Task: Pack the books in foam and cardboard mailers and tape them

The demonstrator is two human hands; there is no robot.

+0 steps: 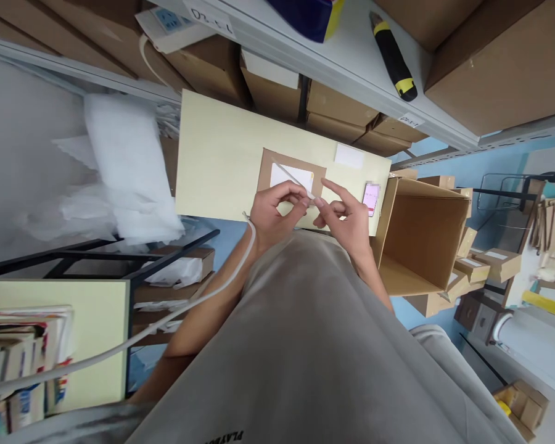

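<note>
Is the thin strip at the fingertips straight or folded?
Straight where it shows: the strip runs in one line over the label to the left hand. Cannot tell where the hand hides it.

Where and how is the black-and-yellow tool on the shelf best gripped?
Probably around the black middle of the tool, pinched across its long sides, coming from the near edge of the shelf: it is slim, broad end toward that edge, narrow tip pointing away.
</note>
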